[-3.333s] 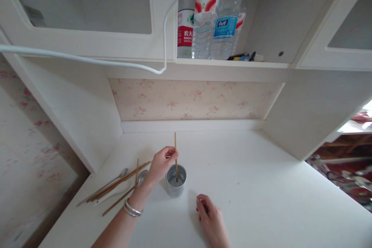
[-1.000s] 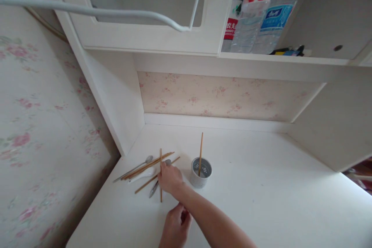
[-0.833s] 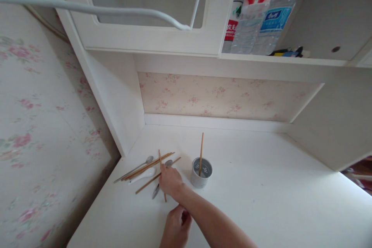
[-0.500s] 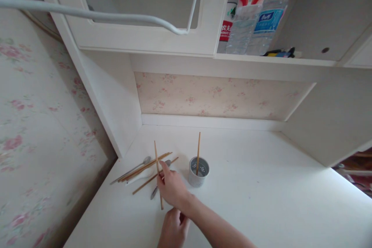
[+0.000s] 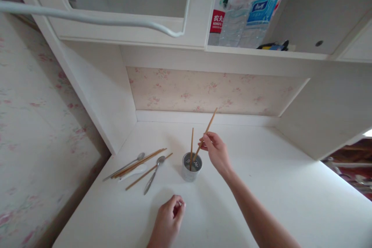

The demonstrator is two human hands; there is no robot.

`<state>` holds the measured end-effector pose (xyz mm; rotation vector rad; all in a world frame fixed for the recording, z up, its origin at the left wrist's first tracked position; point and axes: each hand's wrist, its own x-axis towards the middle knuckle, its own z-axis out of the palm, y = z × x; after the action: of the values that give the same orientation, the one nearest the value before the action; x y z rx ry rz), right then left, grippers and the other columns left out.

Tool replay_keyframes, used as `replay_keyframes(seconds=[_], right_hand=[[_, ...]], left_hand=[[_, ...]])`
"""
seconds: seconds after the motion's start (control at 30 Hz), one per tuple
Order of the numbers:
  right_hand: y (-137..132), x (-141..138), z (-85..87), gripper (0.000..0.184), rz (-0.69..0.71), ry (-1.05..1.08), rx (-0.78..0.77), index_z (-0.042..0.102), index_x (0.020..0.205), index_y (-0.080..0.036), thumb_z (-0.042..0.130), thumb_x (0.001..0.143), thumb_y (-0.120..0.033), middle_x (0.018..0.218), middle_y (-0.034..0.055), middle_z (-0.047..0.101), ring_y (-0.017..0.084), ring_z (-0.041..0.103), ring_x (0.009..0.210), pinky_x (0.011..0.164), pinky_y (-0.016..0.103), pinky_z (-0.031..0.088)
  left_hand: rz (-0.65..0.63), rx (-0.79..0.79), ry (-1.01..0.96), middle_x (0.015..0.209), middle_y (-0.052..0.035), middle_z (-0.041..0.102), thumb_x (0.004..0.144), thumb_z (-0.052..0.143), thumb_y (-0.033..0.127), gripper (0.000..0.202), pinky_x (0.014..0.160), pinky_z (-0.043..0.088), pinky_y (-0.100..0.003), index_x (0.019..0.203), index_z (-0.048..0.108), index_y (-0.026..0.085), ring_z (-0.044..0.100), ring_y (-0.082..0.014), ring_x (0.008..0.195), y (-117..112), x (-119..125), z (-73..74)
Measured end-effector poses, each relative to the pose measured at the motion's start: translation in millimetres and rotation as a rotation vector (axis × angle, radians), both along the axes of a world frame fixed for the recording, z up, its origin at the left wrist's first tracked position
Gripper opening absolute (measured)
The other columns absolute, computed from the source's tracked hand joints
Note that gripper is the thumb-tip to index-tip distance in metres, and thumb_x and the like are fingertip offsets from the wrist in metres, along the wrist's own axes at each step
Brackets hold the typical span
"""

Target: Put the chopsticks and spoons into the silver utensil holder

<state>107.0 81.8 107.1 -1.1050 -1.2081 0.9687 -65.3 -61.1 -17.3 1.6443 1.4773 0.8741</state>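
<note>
My right hand point(image 5: 216, 152) is closed on a wooden chopstick point(image 5: 209, 124), held tilted with its lower end inside a small perforated metal cup point(image 5: 189, 172). One other chopstick point(image 5: 192, 143) stands upright in that cup. My left hand point(image 5: 170, 215) rests on the white desk point(image 5: 261, 186) in front of the cup, fingers curled in with nothing visible in them. To the left of the cup lie several loose chopsticks point(image 5: 141, 161), a metal spoon point(image 5: 152, 174), a second metal spoon point(image 5: 123, 166) and a white spoon point(image 5: 132, 172).
The desk sits in a white alcove with floral wallpaper point(image 5: 203, 89) behind it. A shelf above holds several water bottles point(image 5: 241, 11) and small dark items point(image 5: 271, 46). A white cable point(image 5: 87, 17) hangs across the cabinet door. A side panel point(image 5: 99, 85) closes the left.
My right hand lifted one chopstick out of the pile on the left and carried it right, and its tip now sits in the cup. My left hand stayed low on the desk.
</note>
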Motion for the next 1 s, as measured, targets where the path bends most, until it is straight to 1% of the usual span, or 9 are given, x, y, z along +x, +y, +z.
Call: replay_keyframes(seconds=[0.1, 0.2, 0.27, 0.37, 0.53, 0.7, 0.83, 1.0], right_hand=[[10.7, 4.8, -20.1, 0.038, -0.015, -0.159, -0.005, 0.063, 0.094, -0.016, 0.053, 0.083, -0.051, 0.081, 0.0063, 0.068, 0.019, 0.067, 0.074, 0.07, 0.034, 0.055], [11.1, 4.4, -37.2, 0.038, -0.015, -0.351, 0.023, 0.068, 0.092, -0.017, 0.049, 0.085, -0.05, 0.085, 0.008, 0.07, 0.02, 0.066, 0.078, 0.074, 0.034, 0.053], [9.3, 3.4, -45.3, 0.037, -0.009, -0.424, 0.023, 0.069, 0.092, -0.018, 0.048, 0.086, -0.048, 0.088, 0.0082, 0.07, 0.02, 0.065, 0.079, 0.074, 0.033, 0.052], [6.8, 1.6, -53.7, 0.034, 0.019, -0.479, 0.023, 0.069, 0.092, -0.019, 0.046, 0.087, -0.043, 0.09, 0.0066, 0.07, 0.019, 0.065, 0.08, 0.073, 0.031, 0.051], [5.0, -0.8, -61.1, 0.031, 0.094, -0.572, 0.064, 0.069, 0.09, -0.02, 0.044, 0.088, -0.038, 0.09, 0.0044, 0.069, 0.017, 0.062, 0.081, 0.074, 0.029, 0.05], [4.5, -0.4, -64.5, 0.029, 0.094, -0.615, 0.078, 0.069, 0.088, -0.02, 0.044, 0.088, -0.035, 0.09, 0.0038, 0.069, 0.016, 0.062, 0.081, 0.074, 0.028, 0.048], [4.7, 0.0, -64.5, 0.028, 0.109, -0.639, 0.068, 0.07, 0.087, -0.02, 0.045, 0.088, -0.034, 0.089, 0.0036, 0.069, 0.016, 0.062, 0.082, 0.076, 0.028, 0.047], [4.3, 0.1, -61.8, 0.029, 0.106, -0.667, 0.044, 0.071, 0.087, -0.021, 0.046, 0.088, -0.035, 0.088, 0.0035, 0.07, 0.016, 0.062, 0.081, 0.075, 0.026, 0.046]], left_hand=[[0.002, -0.027, -0.001, 0.06, 0.0039, 0.05, 0.091, 0.039, 0.039, 0.026, 0.052, 0.032, -0.019, 0.084, 0.056, 0.02, 0.045, -0.0108, 0.055, -0.7, 0.8, 1.6], [0.009, -0.045, 0.006, 0.06, 0.004, 0.049, 0.091, 0.039, 0.039, 0.026, 0.053, 0.032, -0.019, 0.082, 0.055, 0.02, 0.044, -0.011, 0.056, -0.6, 1.7, 2.5], [0.009, -0.052, 0.01, 0.061, 0.0041, 0.048, 0.09, 0.039, 0.039, 0.027, 0.054, 0.032, -0.02, 0.081, 0.055, 0.02, 0.044, -0.0111, 0.056, 0.1, 2.2, 2.7], [0.007, -0.059, 0.012, 0.06, 0.0041, 0.047, 0.09, 0.039, 0.039, 0.027, 0.054, 0.032, -0.02, 0.08, 0.054, 0.02, 0.043, -0.0111, 0.056, 1.8, 2.9, 2.0], [0.015, -0.06, 0.028, 0.058, 0.005, 0.045, 0.09, 0.04, 0.039, 0.026, 0.053, 0.029, -0.02, 0.079, 0.054, 0.02, 0.041, -0.0109, 0.055, 3.6, 3.5, -1.2], [0.008, -0.059, 0.037, 0.06, 0.0049, 0.045, 0.09, 0.04, 0.038, 0.025, 0.054, 0.03, -0.02, 0.081, 0.054, 0.02, 0.042, -0.0109, 0.056, 3.7, 3.8, -1.9], [0.002, -0.065, 0.046, 0.06, 0.0045, 0.046, 0.09, 0.039, 0.037, 0.025, 0.054, 0.03, -0.02, 0.081, 0.054, 0.02, 0.043, -0.011, 0.056, 2.9, 4.0, -0.2], [0.004, -0.054, 0.053, 0.061, 0.0037, 0.048, 0.09, 0.04, 0.038, 0.025, 0.054, 0.031, -0.02, 0.08, 0.054, 0.02, 0.044, -0.0112, 0.057, 2.9, 3.9, 0.0]])
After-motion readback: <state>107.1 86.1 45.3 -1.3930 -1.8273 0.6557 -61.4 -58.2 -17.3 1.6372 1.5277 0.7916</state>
